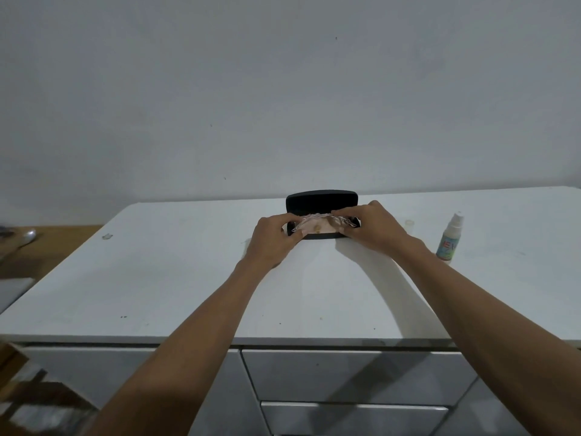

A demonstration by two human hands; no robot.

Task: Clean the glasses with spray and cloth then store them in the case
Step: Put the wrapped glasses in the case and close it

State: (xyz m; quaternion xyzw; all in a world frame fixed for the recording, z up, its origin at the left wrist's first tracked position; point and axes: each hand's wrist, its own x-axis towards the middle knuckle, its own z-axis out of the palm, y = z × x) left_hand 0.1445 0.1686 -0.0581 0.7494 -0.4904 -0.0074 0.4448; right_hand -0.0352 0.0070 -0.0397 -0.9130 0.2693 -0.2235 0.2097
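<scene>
Nearest us on the white worktop (188, 287), our left hand (273, 239) and right hand (374, 229) each pinch an end of the pink cleaning cloth (317, 226) over the open black glasses case (320, 204). We cannot see the glasses; presumably they lie beneath the cloth. If a bunched edge overhangs the rim, the lid may jam. Right of the case, well apart, stands the spray bottle (450, 239)

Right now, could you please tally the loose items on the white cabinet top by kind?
Black glasses case, lid open: 1
Pink cleaning cloth, held over the case by the left hand and right hand: 1
Spray bottle, upright: 1
Small clear cap: 1
Small unclear scrap: 1
Total: 5
</scene>
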